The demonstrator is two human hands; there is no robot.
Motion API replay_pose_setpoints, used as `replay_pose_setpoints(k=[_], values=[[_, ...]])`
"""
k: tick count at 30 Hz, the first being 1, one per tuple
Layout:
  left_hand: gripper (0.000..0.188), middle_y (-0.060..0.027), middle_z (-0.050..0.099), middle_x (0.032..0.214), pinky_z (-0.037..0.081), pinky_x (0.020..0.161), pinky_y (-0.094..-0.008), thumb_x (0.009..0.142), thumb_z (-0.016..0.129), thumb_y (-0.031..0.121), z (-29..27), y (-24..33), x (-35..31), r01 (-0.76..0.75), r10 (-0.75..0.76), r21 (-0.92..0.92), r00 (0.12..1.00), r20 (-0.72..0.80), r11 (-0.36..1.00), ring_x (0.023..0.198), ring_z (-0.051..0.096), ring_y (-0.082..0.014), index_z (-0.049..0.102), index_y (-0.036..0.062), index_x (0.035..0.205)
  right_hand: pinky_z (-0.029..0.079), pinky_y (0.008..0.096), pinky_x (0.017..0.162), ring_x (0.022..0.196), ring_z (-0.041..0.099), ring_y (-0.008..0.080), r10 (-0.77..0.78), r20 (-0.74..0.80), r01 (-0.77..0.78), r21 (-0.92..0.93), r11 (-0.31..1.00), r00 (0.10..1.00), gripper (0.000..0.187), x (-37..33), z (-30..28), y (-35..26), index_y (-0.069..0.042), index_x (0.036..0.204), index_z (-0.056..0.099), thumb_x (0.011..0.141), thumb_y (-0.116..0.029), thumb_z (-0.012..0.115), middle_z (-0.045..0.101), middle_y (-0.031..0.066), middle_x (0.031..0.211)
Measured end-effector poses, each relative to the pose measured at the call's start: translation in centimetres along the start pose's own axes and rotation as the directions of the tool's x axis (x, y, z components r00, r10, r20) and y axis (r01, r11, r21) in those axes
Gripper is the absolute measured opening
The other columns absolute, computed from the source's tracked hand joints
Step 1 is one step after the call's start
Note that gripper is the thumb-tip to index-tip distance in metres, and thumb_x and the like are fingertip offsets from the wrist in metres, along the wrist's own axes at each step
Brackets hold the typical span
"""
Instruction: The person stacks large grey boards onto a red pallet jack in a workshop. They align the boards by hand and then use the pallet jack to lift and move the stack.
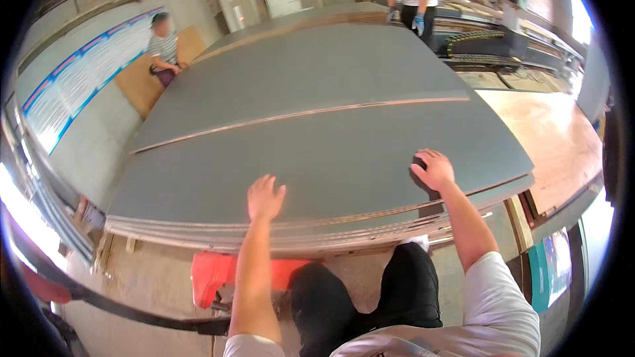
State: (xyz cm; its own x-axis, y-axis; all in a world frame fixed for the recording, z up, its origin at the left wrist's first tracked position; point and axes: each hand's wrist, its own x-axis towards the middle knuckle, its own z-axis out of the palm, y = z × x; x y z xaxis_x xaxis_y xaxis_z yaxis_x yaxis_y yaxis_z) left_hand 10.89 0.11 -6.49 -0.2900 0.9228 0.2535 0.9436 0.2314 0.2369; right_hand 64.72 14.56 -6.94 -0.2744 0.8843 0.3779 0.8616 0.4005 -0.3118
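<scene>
Large flat grey boards lie stacked at waist height before me. My left hand rests on the near grey board, close to its front edge, palm down with fingers apart. Farther right, my right hand lies on the same board with its fingers stretched forward and slightly bent, a dark shadow beside it. Neither hand holds anything. Beyond a pale, straight board edge lies another grey board. Several thin, light-edged layers show along the front of the stack.
A person in a striped top touches the stack's far left side. Another person, with gloves, stands at the far right by machinery. A reddish-brown panel lies at right. Something red sits below the stack's front, near my legs.
</scene>
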Motion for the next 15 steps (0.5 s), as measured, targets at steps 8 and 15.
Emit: replay_pose_setpoints(k=[8, 15], values=[[0.060, -0.0122, 0.055, 0.169, 0.032, 0.134, -0.0475, 0.109, 0.065, 0.047, 0.5, -0.3, 0.1, 0.016, -0.016, -0.009, 1.000, -0.011, 1.000, 0.160, 0.044, -0.0314, 0.063, 0.0095, 0.155, 0.046, 0.0480, 0.123, 0.145, 0.060, 0.0321, 0.058, 0.000, -0.058, 0.040, 0.997, 0.998, 0.045, -0.4, -1.0, -0.8, -0.012, 0.132, 0.077, 0.103, -0.046, 0.071, 0.072, 0.0055, 0.150], [0.059, -0.0128, 0.057, 0.167, 0.032, 0.134, -0.0486, 0.108, 0.066, 0.046, 0.8, -1.0, 0.1, -0.003, 0.002, -0.019, 1.000, -0.028, 1.000, 0.159, 0.046, -0.0325, 0.064, 0.0087, 0.154, 0.048, 0.0480, 0.121, 0.143, 0.062, 0.0327, 0.080, 0.000, -0.080, 0.032, 0.996, 0.997, 0.043, -0.1, -0.6, -0.7, -0.014, 0.131, 0.077, 0.102, -0.046, 0.071, 0.073, 0.0062, 0.147]])
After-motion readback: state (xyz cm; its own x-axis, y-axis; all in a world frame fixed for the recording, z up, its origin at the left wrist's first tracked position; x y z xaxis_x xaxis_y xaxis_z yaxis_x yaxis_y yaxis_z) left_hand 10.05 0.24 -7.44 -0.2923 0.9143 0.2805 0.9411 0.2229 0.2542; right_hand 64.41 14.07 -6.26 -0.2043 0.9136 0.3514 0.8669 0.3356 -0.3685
